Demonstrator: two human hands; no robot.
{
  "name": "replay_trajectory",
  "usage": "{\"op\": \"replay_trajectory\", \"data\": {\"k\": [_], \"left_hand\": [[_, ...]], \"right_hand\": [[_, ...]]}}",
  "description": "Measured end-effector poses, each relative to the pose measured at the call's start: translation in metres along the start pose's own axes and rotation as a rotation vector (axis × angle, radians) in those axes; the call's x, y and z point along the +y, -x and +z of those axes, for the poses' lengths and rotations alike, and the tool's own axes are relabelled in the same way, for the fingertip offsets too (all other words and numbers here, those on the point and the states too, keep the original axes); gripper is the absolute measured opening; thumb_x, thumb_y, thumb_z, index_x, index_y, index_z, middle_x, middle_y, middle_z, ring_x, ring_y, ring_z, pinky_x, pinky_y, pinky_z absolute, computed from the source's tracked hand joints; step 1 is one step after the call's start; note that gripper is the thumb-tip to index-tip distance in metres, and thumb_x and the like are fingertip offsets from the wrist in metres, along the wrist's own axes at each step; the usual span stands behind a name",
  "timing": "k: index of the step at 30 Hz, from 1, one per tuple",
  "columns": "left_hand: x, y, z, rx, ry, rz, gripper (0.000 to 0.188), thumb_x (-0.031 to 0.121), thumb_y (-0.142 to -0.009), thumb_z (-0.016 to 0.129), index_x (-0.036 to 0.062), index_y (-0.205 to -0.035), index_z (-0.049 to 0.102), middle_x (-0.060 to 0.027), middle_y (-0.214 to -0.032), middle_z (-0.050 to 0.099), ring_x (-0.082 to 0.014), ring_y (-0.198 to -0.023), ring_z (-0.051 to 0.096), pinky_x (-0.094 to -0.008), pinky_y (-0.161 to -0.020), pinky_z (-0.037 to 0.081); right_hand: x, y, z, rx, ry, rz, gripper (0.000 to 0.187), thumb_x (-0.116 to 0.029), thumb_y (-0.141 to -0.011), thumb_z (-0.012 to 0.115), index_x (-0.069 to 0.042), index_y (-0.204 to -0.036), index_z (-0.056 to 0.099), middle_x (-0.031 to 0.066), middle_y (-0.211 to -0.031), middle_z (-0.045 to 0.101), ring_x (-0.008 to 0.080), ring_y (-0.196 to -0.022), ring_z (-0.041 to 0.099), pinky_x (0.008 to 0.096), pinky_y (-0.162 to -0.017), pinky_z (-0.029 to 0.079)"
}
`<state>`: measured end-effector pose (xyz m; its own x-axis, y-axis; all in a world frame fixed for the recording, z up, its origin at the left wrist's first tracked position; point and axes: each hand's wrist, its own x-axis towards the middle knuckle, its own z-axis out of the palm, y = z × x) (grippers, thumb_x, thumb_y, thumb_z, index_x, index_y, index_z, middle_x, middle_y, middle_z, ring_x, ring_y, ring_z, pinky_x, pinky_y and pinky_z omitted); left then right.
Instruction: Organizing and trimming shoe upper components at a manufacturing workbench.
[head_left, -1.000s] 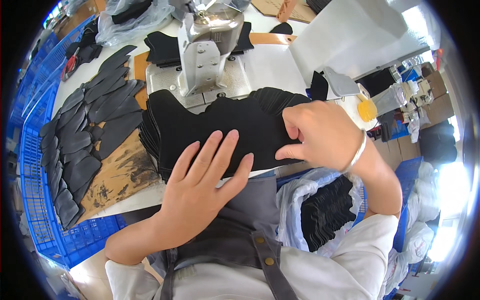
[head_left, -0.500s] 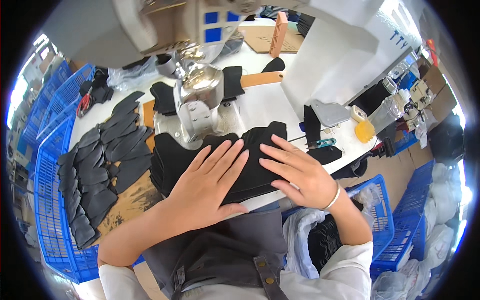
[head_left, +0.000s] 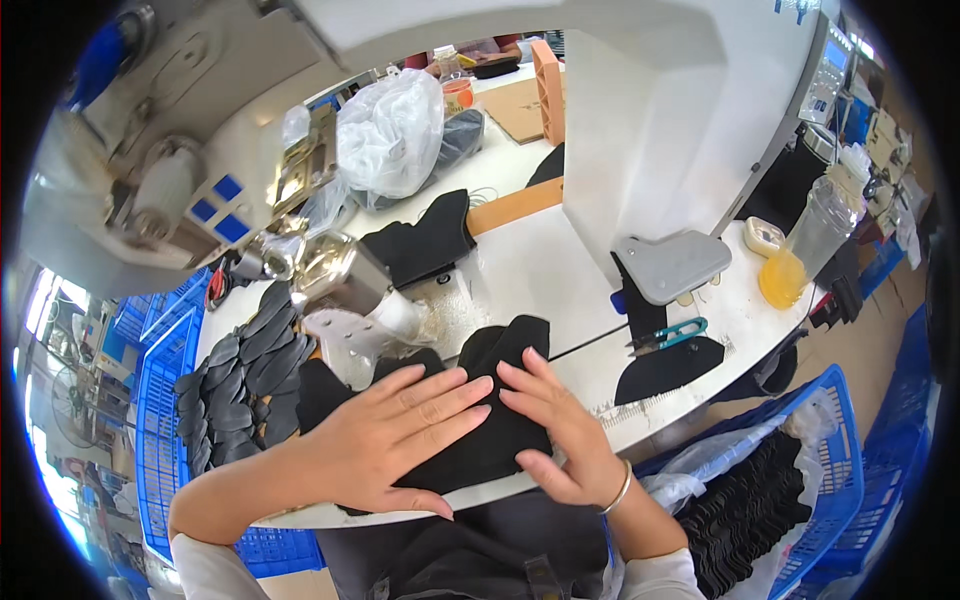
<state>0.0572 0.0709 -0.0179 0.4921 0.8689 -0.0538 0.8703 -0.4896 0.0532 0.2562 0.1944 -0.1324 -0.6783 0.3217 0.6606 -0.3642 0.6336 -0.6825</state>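
Observation:
Black cut fabric pieces (head_left: 490,443) lie layered in front of the sewing machine, their wavy edges pointing away from me. My left hand (head_left: 400,437) rests flat on top of them, fingers stretched toward the right. From the other side my right hand (head_left: 562,437), with a bangle at its wrist, lies on the same pieces with fingers spread. The fingertips of both hands nearly meet over the fabric. Just beyond, the machine's metal work head (head_left: 340,275) stands over the bed. Another black piece (head_left: 425,240) lies behind it.
Leaf-shaped dark pieces (head_left: 245,375) overlap at the left beside blue baskets (head_left: 165,405). On the right are teal-handled thread snips (head_left: 682,332), a grey plate (head_left: 680,265) and a bottle of yellow liquid (head_left: 785,280). A blue basket (head_left: 848,465) with wavy black pieces stands lower right.
My view has shifted, so more of the machine, the table's back and the lower-right basket show. Both hands stay flat on the fabric, their fingertips slightly closer together.

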Motion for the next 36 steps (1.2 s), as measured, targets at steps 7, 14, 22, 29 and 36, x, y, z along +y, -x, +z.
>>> {"op": "replay_trajectory", "data": {"k": [7, 14, 22, 29, 36], "left_hand": [[-0.001, -0.006, 0.011, -0.033, 0.126, -0.036, 0.06, 0.055, -0.086, 0.054, 0.0294, -0.139, 0.044, -0.0157, -0.148, 0.031, -0.0316, -0.135, 0.033, -0.0477, -0.107, 0.028], [-0.007, -0.007, 0.013, -0.021, 0.099, 0.037, 0.055, 0.057, -0.086, 0.051, 0.0377, -0.138, 0.045, -0.0155, -0.151, 0.025, -0.0384, -0.136, 0.027, -0.053, -0.106, 0.024], [-0.005, -0.007, 0.009, 0.123, 0.192, -0.161, 0.097, 0.056, -0.08, 0.062, -0.0063, -0.142, 0.022, -0.0253, -0.148, 0.023, -0.0396, -0.135, 0.027, -0.0546, -0.107, 0.022], [-0.001, 0.002, -0.017, 0.149, 0.158, -0.154, 0.096, 0.042, -0.068, 0.078, 0.003, -0.142, 0.031, -0.0189, -0.135, 0.044, -0.0343, -0.129, 0.04, -0.0528, -0.11, 0.022], [0.008, 0.043, -0.014, 0.065, 0.272, -0.188, 0.094, 0.039, -0.071, 0.073, 0.0036, -0.145, 0.026, -0.0166, -0.139, 0.04, -0.0325, -0.13, 0.038, -0.0548, -0.111, 0.02]], "right_hand": [[0.002, 0.001, -0.001, 0.052, 0.009, 0.061, 0.069, -0.018, -0.082, 0.065, 0.001, -0.141, 0.034, 0.0268, -0.151, 0.017, 0.0465, -0.139, 0.016, 0.0484, -0.112, 0.02], [0.002, -0.001, -0.002, 0.045, -0.055, 0.089, 0.065, -0.02, -0.084, 0.064, -0.002, -0.14, 0.037, 0.0263, -0.151, 0.017, 0.0462, -0.14, 0.013, 0.0492, -0.111, 0.02], [-0.012, -0.004, -0.003, 0.144, 0.131, 0.026, 0.027, -0.013, -0.085, 0.061, -0.008, -0.111, 0.067, 0.0106, -0.136, 0.051, 0.0463, -0.134, 0.03, 0.0528, -0.107, 0.026], [-0.039, -0.025, 0.003, 0.13, 0.51, -0.098, 0.031, -0.031, -0.089, 0.056, -0.007, -0.102, 0.07, 0.0062, -0.12, 0.063, 0.0388, -0.128, 0.044, 0.053, -0.109, 0.023], [-0.05, -0.031, 0.018, 0.098, 0.38, -0.261, 0.033, -0.034, -0.087, 0.058, -0.007, -0.101, 0.07, 0.0048, -0.113, 0.066, 0.0328, -0.116, 0.056, 0.0477, -0.105, 0.031]]}}
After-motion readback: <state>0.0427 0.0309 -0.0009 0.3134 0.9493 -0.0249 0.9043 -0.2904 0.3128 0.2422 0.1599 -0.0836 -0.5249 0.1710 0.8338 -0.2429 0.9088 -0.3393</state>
